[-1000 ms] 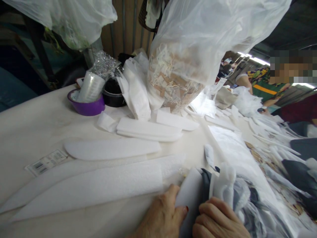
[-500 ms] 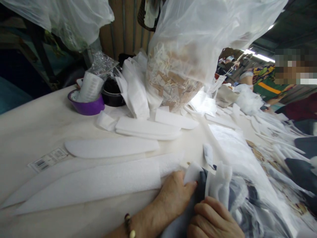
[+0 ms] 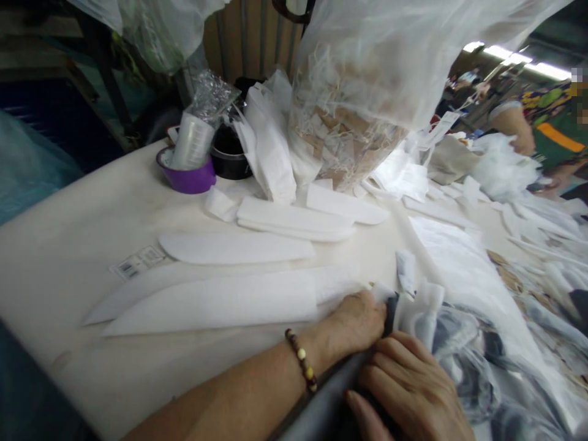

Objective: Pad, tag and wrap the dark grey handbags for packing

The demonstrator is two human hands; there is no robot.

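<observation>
My left hand (image 3: 356, 321), with a beaded bracelet on its wrist, is closed at the upper edge of a dark grey cloth piece (image 3: 321, 407). A bit of white foam (image 3: 382, 291) sticks out by its fingertips. Just below and to the right, my right hand (image 3: 413, 386) has its fingers curled over the same cloth, thumb toward me. A curled white foam strip (image 3: 429, 313) stands beside that hand. Clear plastic bags with dark contents (image 3: 463, 343) lie to its right. Long white foam sheets (image 3: 215, 306) lie flat left of my left hand.
At the back left stand a purple tape roll (image 3: 188, 179) and a clear film roll (image 3: 193, 141). A big clear bag of scraps (image 3: 353, 135) rises behind. A barcode sticker (image 3: 138, 262) lies on the white table (image 3: 55, 245). Another person's arm (image 3: 512, 127) shows far right.
The view has shifted, so the table things sit differently in it. My left forearm reaches further into view. Both hands stay on the grey cloth; my right thumb now shows.
</observation>
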